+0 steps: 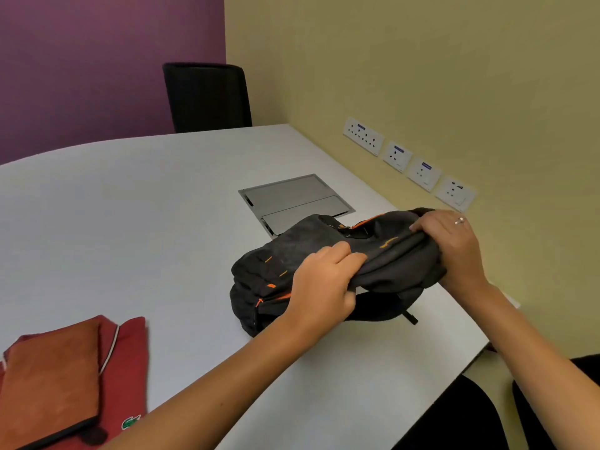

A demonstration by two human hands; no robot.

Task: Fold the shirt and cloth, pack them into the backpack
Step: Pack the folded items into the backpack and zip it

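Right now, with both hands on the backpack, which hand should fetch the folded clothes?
Probably the left hand. The orange cloth lies on the red shirt at the table's near left, on that hand's side. The right hand grips the backpack at its far right end and can steady it.

- Backpack (324,241): dark grey fabric with orange zip trim and stitching, lying on its side, slack and partly collapsed; the fabric bunches where the two grips take it, the near one at mid-body and the far one at the upper end.
- Shirt (126,368): red, folded flat, white-edged collar, green crocodile emblem; well apart from both grips, to their left.
- Cloth (52,384): orange-brown, folded into a rectangle, lying on the shirt.
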